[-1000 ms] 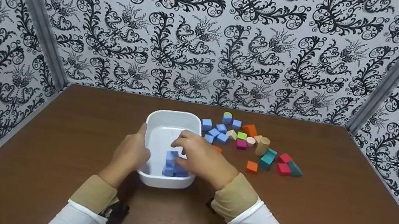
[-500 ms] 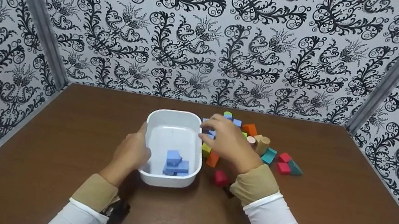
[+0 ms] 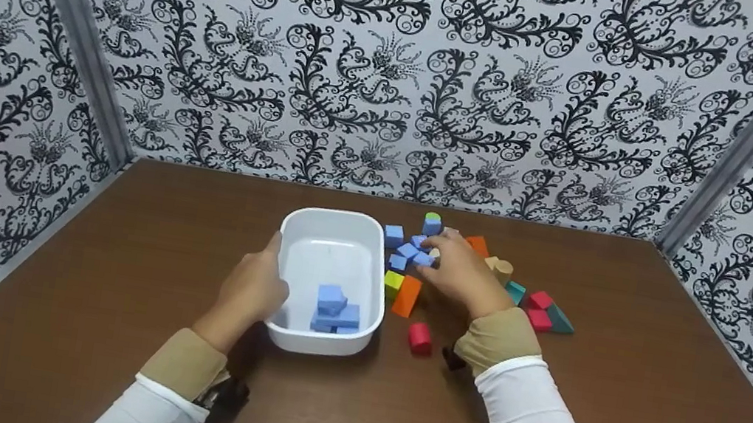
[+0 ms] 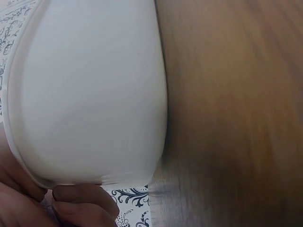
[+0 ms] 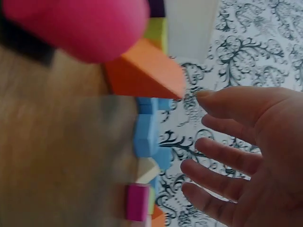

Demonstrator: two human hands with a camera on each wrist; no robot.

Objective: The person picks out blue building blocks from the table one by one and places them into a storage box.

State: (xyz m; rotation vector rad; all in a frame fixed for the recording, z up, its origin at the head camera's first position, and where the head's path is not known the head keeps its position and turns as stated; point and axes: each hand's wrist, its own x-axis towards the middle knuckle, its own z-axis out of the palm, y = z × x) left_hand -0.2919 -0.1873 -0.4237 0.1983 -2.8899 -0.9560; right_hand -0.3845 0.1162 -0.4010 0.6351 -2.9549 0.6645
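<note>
A white plastic tub (image 3: pixel 319 345) stands on the brown table, with several light-blue blocks (image 3: pixel 336 319) piled at its near end. My left hand (image 3: pixel 253 288) grips the tub's left rim; the left wrist view shows its curled fingertips (image 4: pixel 87 201) at the tub's edge. To the right of the tub, my right hand (image 3: pixel 463 269) is over a cluster of blue blocks (image 3: pixel 408 250). Its fingers are spread apart, with nothing between them in the right wrist view. Whether its fingertips touch a blue block, I cannot tell. The hand hides some blocks beneath it.
A yellow-green block (image 3: pixel 393 283) and an orange block (image 3: pixel 407 297) lie beside the tub's right wall, with a red block (image 3: pixel 420 339) nearer. Farther right are wooden cylinder (image 3: pixel 503 271), red blocks (image 3: pixel 539 319) and a teal triangular block (image 3: pixel 559 319). Patterned walls (image 3: pixel 394 95) enclose the table.
My right hand has left the tub's inside and moved right, over the loose blue blocks. Blue blocks stay behind in the tub. The left hand keeps its grip on the rim.
</note>
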